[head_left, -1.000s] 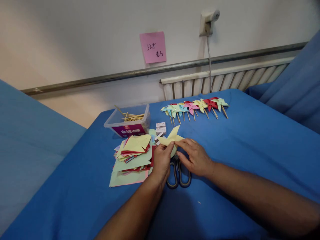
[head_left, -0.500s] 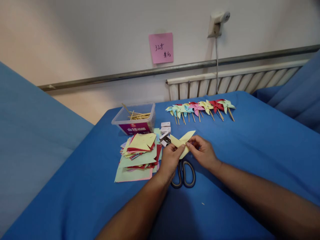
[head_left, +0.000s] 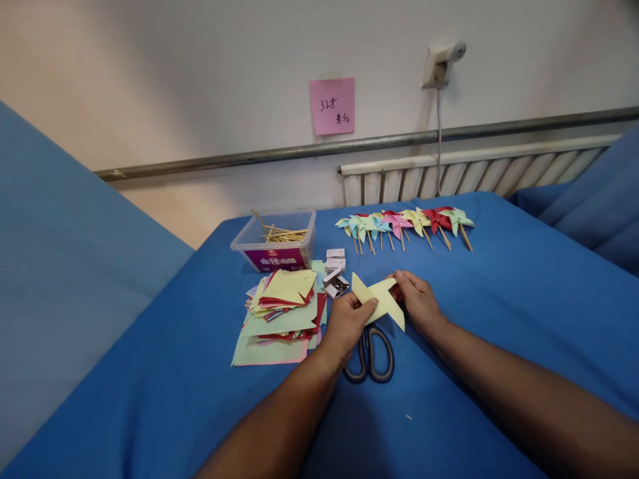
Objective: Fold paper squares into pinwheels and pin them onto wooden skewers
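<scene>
Both my hands hold one pale yellow folded paper piece [head_left: 380, 298] just above the blue table [head_left: 499, 286]. My left hand [head_left: 348, 324] pinches its near-left corner, and my right hand [head_left: 418, 301] grips its right side. Dark-handled scissors [head_left: 370, 349] lie on the cloth right under the paper and my left hand, blades hidden. A pile of cut coloured paper squares [head_left: 280, 311] sits just left of my left hand.
A clear plastic box of wooden sticks [head_left: 275, 239] stands behind the pile. Small white staple boxes and a stapler [head_left: 335, 274] lie beside it. A row of finished paper pinwheels [head_left: 405, 223] lies at the table's far edge. Behind are a radiator and a pink wall note [head_left: 332, 105].
The yellow paper has been turned and spread flatter between my hands. My right hand shifted from its centre to its right edge. The view drifted, so everything sits further right and lower.
</scene>
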The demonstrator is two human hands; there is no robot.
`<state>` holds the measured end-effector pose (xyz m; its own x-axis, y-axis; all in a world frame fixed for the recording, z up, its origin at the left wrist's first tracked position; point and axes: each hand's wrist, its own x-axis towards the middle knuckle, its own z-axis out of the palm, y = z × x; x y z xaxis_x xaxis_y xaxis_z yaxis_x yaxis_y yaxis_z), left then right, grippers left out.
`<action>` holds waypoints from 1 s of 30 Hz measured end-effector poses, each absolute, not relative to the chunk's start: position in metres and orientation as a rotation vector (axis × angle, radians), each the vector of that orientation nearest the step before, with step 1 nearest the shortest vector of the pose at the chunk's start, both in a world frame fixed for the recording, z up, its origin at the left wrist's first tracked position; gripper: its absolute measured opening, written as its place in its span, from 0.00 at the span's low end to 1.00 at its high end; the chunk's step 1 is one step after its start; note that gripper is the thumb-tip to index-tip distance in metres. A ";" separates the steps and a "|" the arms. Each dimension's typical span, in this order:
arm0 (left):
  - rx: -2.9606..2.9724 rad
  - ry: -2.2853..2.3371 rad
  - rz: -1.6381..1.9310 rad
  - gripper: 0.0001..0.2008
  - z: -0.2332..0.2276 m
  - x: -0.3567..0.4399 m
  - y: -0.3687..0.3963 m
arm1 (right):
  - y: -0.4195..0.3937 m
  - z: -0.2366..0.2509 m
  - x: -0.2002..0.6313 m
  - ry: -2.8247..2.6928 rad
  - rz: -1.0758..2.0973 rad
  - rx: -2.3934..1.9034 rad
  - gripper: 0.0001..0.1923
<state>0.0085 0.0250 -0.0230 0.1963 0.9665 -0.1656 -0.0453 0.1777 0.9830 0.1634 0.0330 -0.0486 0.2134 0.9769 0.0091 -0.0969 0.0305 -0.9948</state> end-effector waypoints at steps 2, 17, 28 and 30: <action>1.148 1.134 0.965 0.12 -0.024 0.007 0.027 | 0.038 -0.052 0.164 -0.915 1.140 -1.186 0.21; 1.102 1.155 0.936 0.12 -0.020 0.006 0.029 | 0.039 -0.053 0.161 -0.971 1.136 -1.168 0.20; 1.108 1.136 0.931 0.14 -0.026 0.005 0.032 | 0.043 -0.062 0.162 -1.000 1.137 -1.160 0.19; 1.108 1.130 0.937 0.14 -0.026 0.005 0.032 | 0.042 -0.062 0.162 -1.008 1.139 -1.159 0.19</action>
<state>0.0047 0.0321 -0.0263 0.1940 0.9595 -0.2042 -0.0222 0.2124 0.9769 0.1624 0.0423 -0.0616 0.1552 0.9878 0.0151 -0.1347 0.0363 -0.9902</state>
